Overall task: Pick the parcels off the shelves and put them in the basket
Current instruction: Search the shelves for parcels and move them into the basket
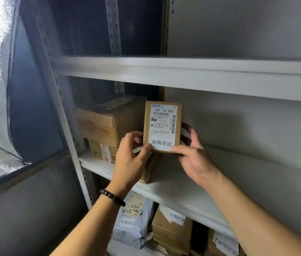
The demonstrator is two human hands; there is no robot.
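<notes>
- The small cardboard parcel [161, 124] stands upright at the middle shelf [192, 189], long axis vertical, short edge down; its printed label faces the camera and reads right way up, so I'd judge it's turned this way for a label check before it goes.
- Left hand [129, 159] pinches the lower left corner; right hand [194, 156] clamps the lower right, thumb along the bottom edge, fingers behind; both hands sit close together on the one parcel, a steady two-sided hold.
- Just below lies a brown box [148, 172] on the shelf; whether the parcel rests on it, I can't tell.
- Stacked cartons [107, 121] sit to the left; lower parcels [172, 230] wait on the shelf beneath; no basket in view.
</notes>
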